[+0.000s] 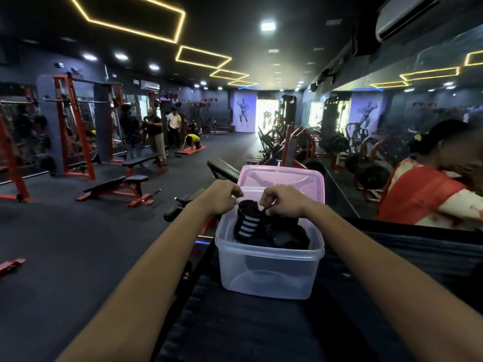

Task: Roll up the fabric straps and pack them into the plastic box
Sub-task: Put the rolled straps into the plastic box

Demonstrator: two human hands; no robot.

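A clear plastic box (269, 273) stands on a dark padded bench (235, 330) in front of me. A rolled black strap with white stripes (247, 223) stands tilted at the box's left side, sticking up above the rim. My left hand (222, 198) pinches the roll's top with curled fingers. My right hand (283, 201) grips a dark strap end beside the roll. More dark straps (287, 237) lie bunched in the box. Its pink lid (285, 180) leans upright behind the hands.
A mirror wall (392, 121) runs along the right and shows a person's reflection (431, 184). Red and black benches (117, 189) and racks (73, 126) fill the floor to the left. Several people (154, 131) stand far off.
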